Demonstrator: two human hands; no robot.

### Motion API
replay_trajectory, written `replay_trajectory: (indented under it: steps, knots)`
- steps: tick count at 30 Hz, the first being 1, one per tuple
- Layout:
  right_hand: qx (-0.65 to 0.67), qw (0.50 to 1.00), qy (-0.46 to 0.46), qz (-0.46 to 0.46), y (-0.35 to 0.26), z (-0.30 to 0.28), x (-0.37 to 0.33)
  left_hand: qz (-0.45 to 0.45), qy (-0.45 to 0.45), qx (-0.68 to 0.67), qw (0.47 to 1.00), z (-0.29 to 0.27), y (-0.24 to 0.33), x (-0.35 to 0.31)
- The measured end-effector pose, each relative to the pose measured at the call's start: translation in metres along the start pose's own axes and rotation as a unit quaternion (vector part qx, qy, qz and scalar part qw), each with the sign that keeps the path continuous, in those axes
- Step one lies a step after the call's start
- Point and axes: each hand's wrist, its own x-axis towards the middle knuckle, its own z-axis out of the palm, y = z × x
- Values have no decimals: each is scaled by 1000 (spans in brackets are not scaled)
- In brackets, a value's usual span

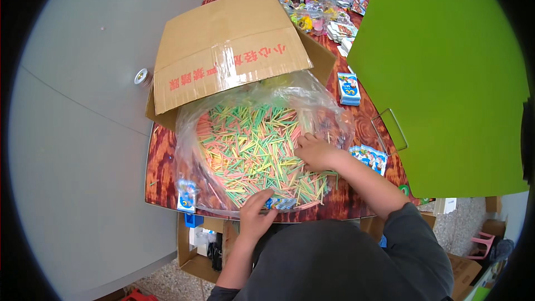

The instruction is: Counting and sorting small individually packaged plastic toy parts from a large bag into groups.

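Observation:
A large clear plastic bag (pixel 186 159) lies spread open, full of thin pink, green and yellow sticks (pixel 251 145). At the near edge of the bag my left hand (pixel 256 214) has its thumb and fingers closed around the end of a small blue and white packet (pixel 283 204), partly hidden by the fingers. My right hand (pixel 317 153) rests at the right side of the pile, fingers curled down onto some sticks. How many sticks it grips cannot be made out.
A cardboard box (pixel 234 33) stands over the bag's far end. Blue and white packets are stacked (pixel 349 89) at the right, with more packets (pixel 369 158) nearer and one packet (pixel 187 196) at the left. A green board (pixel 446 89) borders the patterned table (pixel 161 156); a small round tin (pixel 142 77) sits left.

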Motion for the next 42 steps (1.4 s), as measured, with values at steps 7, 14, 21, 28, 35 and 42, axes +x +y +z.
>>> replay_trajectory:
  steps: [7,14,21,28,35,42]
  knots:
    - [305,949,80,16,7,7,5,2,0,-5,1000,3,-2,6]
    - [682,703,200,37,-17,21,11,-96,-37,-87,991,12,-3,12]
    - [794,584,151,77,-36,8,8,-293,-69,-388,871,27,-1,19]
    - [754,624,205,-5,-75,-18,-8,-248,-38,-654,714,37,2,27]
    - [704,675,220,6,-78,-7,-12,-216,-51,-679,700,32,14,31]
    - [654,685,317,-50,-82,-14,-17,-217,-62,-653,723,37,-5,25]
